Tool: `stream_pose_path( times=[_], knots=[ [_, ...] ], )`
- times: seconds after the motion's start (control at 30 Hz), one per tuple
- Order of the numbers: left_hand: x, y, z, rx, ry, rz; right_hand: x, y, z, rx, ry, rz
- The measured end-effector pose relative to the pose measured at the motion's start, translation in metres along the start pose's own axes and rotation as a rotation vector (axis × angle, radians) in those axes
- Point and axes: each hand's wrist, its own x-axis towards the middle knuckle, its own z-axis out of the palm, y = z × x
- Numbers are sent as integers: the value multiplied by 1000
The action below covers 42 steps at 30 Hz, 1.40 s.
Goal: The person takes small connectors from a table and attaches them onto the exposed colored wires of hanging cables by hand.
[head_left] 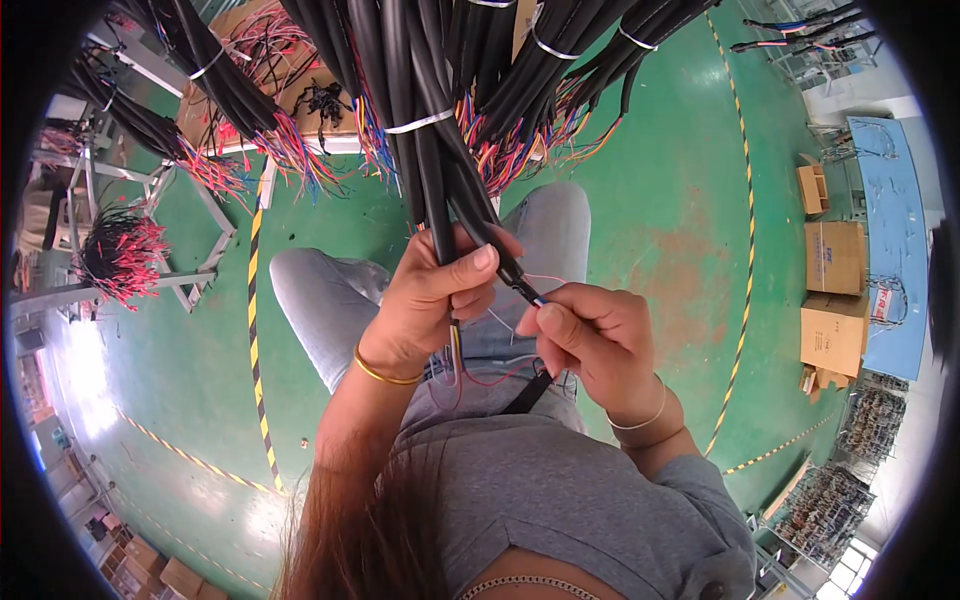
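Observation:
A bundle of thick black cables hangs down toward me, bound by a white cable tie. My left hand is closed around the lower cables of this bundle, thumb across the front. One black cable leaves that grip toward the right, its end narrowing to thin wires. My right hand pinches those wires just past the cable's end; a bit of blue and white shows at the fingertips. Loose thin red and grey wires dangle below my left hand, over my lap.
More tied black cable bundles with coloured wire ends hang on both sides. Behind them stands a wooden-topped bench. A red-tipped wire bundle rests on a metal frame at left. Cardboard boxes and a blue board stand far right.

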Motion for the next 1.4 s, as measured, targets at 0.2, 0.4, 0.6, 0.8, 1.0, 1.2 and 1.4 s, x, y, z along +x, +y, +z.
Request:
stream_pose_path(
  times=[0.2,0.4,0.6,0.8,1.0,1.2,1.4],
  knots=[
    [2,-8,12,154,277,108,6,7,8,-472,283,-378],
    [2,-12,18,185,385,161,14,4,-1,-811,392,-727],
    [2,-15,24,194,531,195,23,9,-1,-860,311,-758],
    [0,-15,31,239,575,204,26,8,-6,-883,275,-730],
    [2,-18,27,321,600,222,32,14,-9,-1229,139,-849],
    [5,-15,30,234,614,181,36,30,-16,-1361,167,-1113],
    [6,-14,31,139,604,167,30,40,-18,-1236,298,-1251]
  ],
)
